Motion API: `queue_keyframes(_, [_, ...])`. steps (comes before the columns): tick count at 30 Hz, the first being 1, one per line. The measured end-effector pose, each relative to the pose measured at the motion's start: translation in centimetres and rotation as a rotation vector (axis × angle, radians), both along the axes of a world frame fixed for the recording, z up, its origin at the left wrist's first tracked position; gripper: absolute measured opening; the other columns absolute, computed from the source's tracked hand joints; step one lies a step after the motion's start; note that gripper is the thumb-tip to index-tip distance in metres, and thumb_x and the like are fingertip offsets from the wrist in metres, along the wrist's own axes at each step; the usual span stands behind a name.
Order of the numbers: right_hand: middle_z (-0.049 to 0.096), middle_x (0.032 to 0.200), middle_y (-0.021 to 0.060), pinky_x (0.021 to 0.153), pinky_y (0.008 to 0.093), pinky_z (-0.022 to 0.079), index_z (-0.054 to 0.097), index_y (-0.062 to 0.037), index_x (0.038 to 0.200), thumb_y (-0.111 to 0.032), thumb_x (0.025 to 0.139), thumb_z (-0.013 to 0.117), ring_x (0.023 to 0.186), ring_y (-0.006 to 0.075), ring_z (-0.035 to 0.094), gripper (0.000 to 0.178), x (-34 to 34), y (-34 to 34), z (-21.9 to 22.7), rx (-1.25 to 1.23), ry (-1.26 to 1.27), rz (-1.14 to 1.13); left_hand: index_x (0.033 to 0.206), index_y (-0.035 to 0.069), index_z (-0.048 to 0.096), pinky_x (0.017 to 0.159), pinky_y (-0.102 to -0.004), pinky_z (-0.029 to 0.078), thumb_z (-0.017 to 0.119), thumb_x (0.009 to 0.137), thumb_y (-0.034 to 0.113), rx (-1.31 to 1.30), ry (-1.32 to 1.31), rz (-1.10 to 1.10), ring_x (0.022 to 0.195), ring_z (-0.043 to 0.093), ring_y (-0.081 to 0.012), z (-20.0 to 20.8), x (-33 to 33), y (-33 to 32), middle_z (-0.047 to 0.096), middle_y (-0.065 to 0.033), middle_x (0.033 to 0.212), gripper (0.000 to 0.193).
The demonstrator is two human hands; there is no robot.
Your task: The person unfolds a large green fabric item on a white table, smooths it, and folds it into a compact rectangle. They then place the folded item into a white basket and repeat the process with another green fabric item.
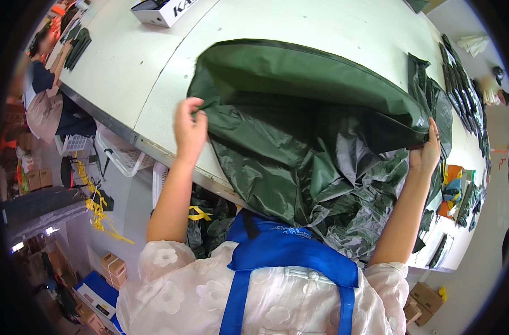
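Note:
A large sheet of dark green, shiny waterproof fabric (265,162) is spread between my two hands over the table's near edge. Its far edge stands up in a curved fold, and the near part hangs crumpled down against my blue apron. At the fabric's left edge, my left hand (190,125) pinches it between thumb and fingers. My right hand (426,149) grips the right edge, with the fingers partly hidden behind the cloth. What the garment or cover is as a whole cannot be made out.
The pale table (321,22) carries a white box (164,12) at the far side and dark folded pieces (461,89) on the right. Another person (48,95) works at the left. Below stand a white plastic basket (123,153), yellow straps (95,195) and a cardboard carton (114,270).

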State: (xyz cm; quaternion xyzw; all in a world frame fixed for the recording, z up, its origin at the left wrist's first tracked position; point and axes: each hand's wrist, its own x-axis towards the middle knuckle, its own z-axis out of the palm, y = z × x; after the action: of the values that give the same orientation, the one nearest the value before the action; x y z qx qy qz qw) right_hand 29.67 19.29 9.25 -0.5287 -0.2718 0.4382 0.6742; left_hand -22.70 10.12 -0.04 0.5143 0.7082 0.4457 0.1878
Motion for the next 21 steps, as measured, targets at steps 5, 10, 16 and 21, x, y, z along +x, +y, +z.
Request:
queue_keyframes(5, [0.061, 0.097, 0.0070, 0.068, 0.0292, 0.050, 0.057, -0.0033, 0.118, -0.014, 0.098, 0.045, 0.080, 0.0158, 0.059, 0.026, 2.2, 0.8, -2.8, -0.147, -0.145, -0.117, 0.132, 0.007, 0.047, 0.102, -0.0421, 0.037, 0.067, 0.076, 0.021, -0.240, 0.598, -0.179, 0.122, 0.043, -0.0349, -4.1, 1.3, 1.9, 0.047, -0.0169, 0.136, 0.061])
queue_keyframes(10, [0.054, 0.093, -0.0025, 0.060, 0.0199, 0.034, 0.058, -0.0053, 0.116, -0.015, 0.095, 0.052, 0.070, 0.0059, 0.044, 0.023, -8.4, -3.0, 0.3, 0.140, -0.766, -0.202, 0.093, 0.007, 0.066, 0.082, -0.0417, 0.046, 0.070, 0.071, 0.014, -0.493, 0.645, -0.257, 0.095, 0.055, -0.0320, -1.6, -1.1, 1.9, 0.062, -0.0084, 0.098, 0.023])
queue_keyframes(16, [0.050, 0.131, 0.0134, 0.071, 0.0339, 0.052, 0.046, -0.0102, 0.135, -0.001, 0.069, 0.073, 0.100, 0.0275, 0.060, 0.072, -23.9, -8.8, 1.3, 0.259, -1.020, 0.913, 0.077, 0.008, 0.064, 0.078, -0.0384, 0.046, 0.068, 0.060, -0.001, 0.409, 0.387, -0.636, 0.087, 0.051, -0.0264, 5.9, 2.8, -2.7, 0.049, -0.0041, 0.082, 0.019])
queue_keyframes(21, [0.063, 0.088, 0.0079, 0.058, 0.0345, 0.047, 0.062, -0.0061, 0.099, -0.006, 0.065, 0.066, 0.068, 0.0257, 0.059, 0.034, -24.0, -6.7, -3.6, 0.672, -1.243, 0.953, 0.073, 0.008, 0.064, 0.084, -0.0420, 0.049, 0.068, 0.061, 0.001, 0.598, 0.384, -0.542, 0.086, 0.051, -0.0255, 6.4, 3.1, -5.7, 0.047, -0.0038, 0.081, 0.015])
